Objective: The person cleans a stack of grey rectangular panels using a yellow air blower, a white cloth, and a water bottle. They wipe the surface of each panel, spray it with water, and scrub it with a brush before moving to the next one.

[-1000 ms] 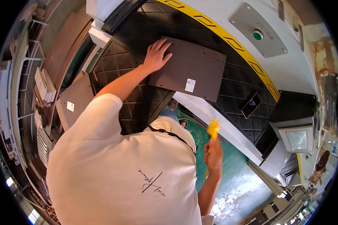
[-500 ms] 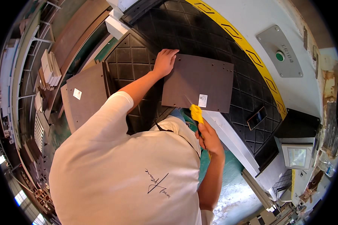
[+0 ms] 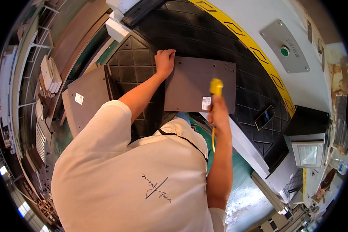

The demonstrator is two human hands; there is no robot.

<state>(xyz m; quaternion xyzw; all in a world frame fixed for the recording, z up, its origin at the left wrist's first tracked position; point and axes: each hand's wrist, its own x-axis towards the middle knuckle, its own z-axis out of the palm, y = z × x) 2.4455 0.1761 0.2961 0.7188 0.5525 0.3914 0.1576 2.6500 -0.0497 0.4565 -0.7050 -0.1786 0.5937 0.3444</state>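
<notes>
A grey-brown rectangular panel (image 3: 193, 83) with small holes along its edges and a white label lies on the black quilted mat. My left hand (image 3: 165, 63) is closed at the panel's upper left corner, fingers bent around the edge. In my right hand (image 3: 219, 114) is a yellow-headed air blow gun (image 3: 216, 87) with a dark grip, held over the lower right part of the panel. A yellow hose (image 3: 213, 139) trails down from the grip. The gun's head is blurred, and its thin nozzle cannot be made out.
More brown panels (image 3: 89, 100) lean at the left. A phone (image 3: 265, 117) lies on the black mat (image 3: 255, 100) at the right. Beyond runs a yellow strip (image 3: 255, 50) beside a machine plate with a green button (image 3: 285, 51). A white beam (image 3: 243, 141) borders the mat.
My right hand has swung the blow gun up and to the right over the panel. My left hand's fingers have bent more at the corner. The panel sits slightly further left in view.
</notes>
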